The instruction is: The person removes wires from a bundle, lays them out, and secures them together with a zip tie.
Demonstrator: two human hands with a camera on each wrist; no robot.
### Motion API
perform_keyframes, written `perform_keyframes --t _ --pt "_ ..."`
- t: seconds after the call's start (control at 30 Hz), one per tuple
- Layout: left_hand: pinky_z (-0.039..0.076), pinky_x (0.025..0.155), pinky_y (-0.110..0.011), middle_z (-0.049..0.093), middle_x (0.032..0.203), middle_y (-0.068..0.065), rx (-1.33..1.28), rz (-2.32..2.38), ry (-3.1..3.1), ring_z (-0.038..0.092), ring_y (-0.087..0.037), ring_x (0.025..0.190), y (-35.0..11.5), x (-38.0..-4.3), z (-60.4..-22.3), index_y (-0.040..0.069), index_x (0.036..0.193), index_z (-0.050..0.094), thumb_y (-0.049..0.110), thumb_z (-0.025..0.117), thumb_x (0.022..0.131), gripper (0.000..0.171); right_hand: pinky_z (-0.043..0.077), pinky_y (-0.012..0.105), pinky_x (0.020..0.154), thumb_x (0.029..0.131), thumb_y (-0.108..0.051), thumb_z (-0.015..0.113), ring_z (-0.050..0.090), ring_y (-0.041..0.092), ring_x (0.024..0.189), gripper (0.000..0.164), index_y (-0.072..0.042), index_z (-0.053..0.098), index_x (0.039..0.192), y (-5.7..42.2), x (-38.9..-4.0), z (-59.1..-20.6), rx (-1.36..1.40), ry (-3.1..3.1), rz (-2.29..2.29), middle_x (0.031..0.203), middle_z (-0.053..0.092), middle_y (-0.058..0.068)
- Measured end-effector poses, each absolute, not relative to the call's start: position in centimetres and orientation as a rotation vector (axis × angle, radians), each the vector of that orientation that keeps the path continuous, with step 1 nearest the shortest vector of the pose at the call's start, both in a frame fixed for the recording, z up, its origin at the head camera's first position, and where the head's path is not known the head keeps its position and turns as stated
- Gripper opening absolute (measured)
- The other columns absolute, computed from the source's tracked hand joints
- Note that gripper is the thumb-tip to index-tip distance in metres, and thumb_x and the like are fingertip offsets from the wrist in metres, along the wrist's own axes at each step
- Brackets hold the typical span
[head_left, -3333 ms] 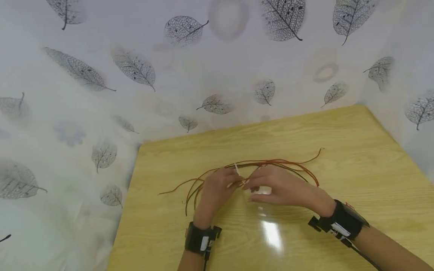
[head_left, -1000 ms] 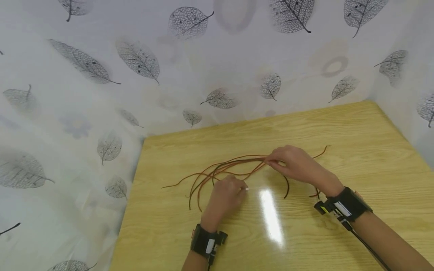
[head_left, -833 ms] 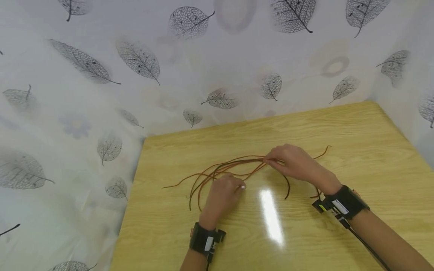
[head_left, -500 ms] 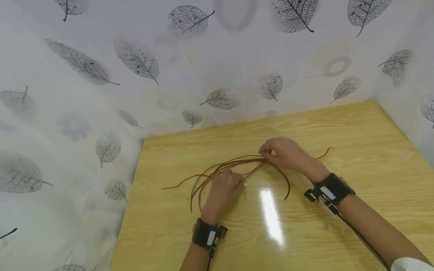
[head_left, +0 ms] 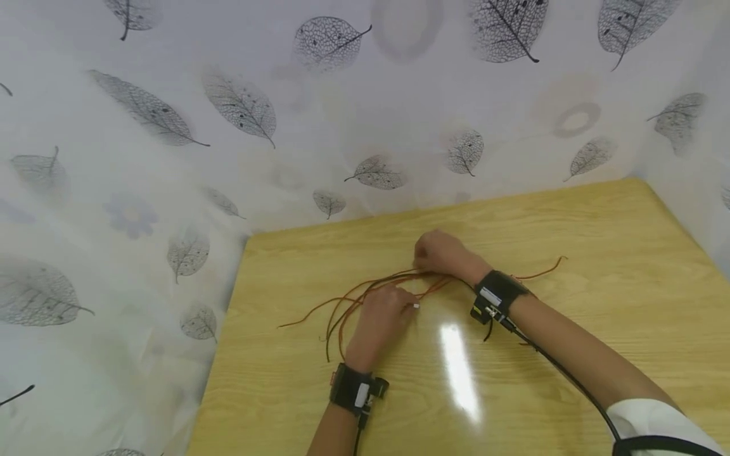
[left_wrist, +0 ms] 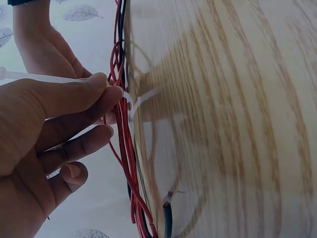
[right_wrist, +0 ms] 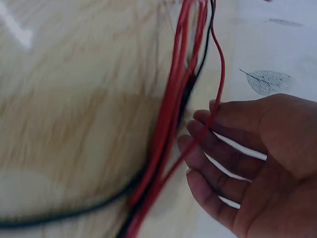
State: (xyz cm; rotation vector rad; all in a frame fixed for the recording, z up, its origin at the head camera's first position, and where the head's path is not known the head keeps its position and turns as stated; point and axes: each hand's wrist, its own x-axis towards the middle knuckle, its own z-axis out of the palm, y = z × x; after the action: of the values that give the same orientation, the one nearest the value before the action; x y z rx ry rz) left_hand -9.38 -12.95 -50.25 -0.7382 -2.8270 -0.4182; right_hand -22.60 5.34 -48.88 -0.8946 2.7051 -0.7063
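A loose bundle of red and black wires (right_wrist: 166,126) lies across the table, bowed away from me. My left hand (head_left: 382,323) is at the near side of the bundle. Between its thumb and index finger it pinches a white cable tie (left_wrist: 44,77), whose tail loops past the wires (left_wrist: 125,134) in the left wrist view. On the far side of the bundle is my right hand (head_left: 447,256). Its fingers are loosely bent beside the wires in the right wrist view, with one thin red wire crossing the fingertips. Whether they press on that wire I cannot tell.
The wood-grain table (head_left: 319,405) meets a pale leaf-patterned sheet (head_left: 285,164) at its back and sides. Wire ends fan out to the left and right. Black wrist bands (head_left: 350,386) with cameras and a black cable (head_left: 570,380) sit on the arms.
My right hand has let the wires it held slip free and moved left along the far side of the bundle. My left hand keeps the cable tie and has barely moved lately.
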Motion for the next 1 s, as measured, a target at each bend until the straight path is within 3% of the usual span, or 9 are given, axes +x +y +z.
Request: perform_keyframes --t 0.13,0.23,0.47,0.7,0.87,1.0 --pt "0.055 0.076 -0.027 0.077 0.098 0.01 -0.733 -0.41 -2.832 0.07 -0.01 0.088 -12.8 -9.5 -50.4 0.023 0.099 0.083 0.024 0.078 0.093 0.008 0.047 0.03 0.048 0.084 -0.03 0.084 0.055 0.015 0.055 0.033 -0.013 0.065 0.062 4.2 -22.4 -49.2 -0.629 2.699 -0.681 0.061 0.062 -0.001" --pt "0.054 0.074 -0.027 0.077 0.096 0.01 -0.725 -0.398 -2.841 0.069 -0.009 0.086 -12.8 -9.6 -50.5 0.024 0.098 0.083 0.024 0.078 0.093 0.007 0.048 0.032 0.049 0.081 -0.035 0.085 0.057 0.017 0.056 0.038 -0.01 0.061 0.066 3.5 -22.2 -49.0 -0.487 2.707 -0.604 0.064 0.062 0.002" --pt "0.054 0.07 -0.028 0.077 0.095 0.011 -0.713 -0.398 -2.828 0.069 -0.01 0.084 -12.7 -9.8 -50.6 0.025 0.099 0.084 0.025 0.078 0.093 0.008 0.051 0.037 0.054 0.078 -0.025 0.078 0.061 0.023 0.068 0.026 -0.008 0.058 0.079 2.7 -21.9 -48.9 -0.378 2.728 -0.544 0.076 0.062 0.007" --pt "0.054 0.07 -0.025 0.076 0.096 0.011 -0.739 -0.499 -2.784 0.069 -0.008 0.085 -12.8 -9.3 -50.3 0.026 0.105 0.083 0.028 0.071 0.099 0.014 0.034 0.026 0.043 0.076 -0.014 0.07 0.045 0.012 0.048 0.028 -0.015 0.052 0.054 3.4 -21.2 -50.0 -0.453 2.701 -0.773 0.052 0.049 -0.005" --pt "0.052 0.073 -0.02 0.075 0.101 0.014 -0.726 -0.719 -2.691 0.067 -0.002 0.084 -13.1 -9.3 -50.3 0.025 0.103 0.081 0.032 0.069 0.101 0.015 0.048 0.029 0.058 0.082 -0.009 0.066 0.058 0.016 0.064 0.008 -0.01 0.069 0.074 4.2 -21.1 -50.9 -0.585 2.723 -0.91 0.072 0.065 0.0" --pt "0.046 0.062 -0.016 0.073 0.093 0.013 -0.71 -0.859 -2.652 0.059 0.003 0.071 -13.1 -9.4 -50.2 0.02 0.096 0.081 0.031 0.068 0.101 0.018 0.053 0.036 0.068 0.092 -0.009 0.069 0.062 0.02 0.074 0.004 -0.007 0.068 0.088 4.5 -20.7 -51.5 -0.676 2.71 -1.042 0.083 0.069 0.005"
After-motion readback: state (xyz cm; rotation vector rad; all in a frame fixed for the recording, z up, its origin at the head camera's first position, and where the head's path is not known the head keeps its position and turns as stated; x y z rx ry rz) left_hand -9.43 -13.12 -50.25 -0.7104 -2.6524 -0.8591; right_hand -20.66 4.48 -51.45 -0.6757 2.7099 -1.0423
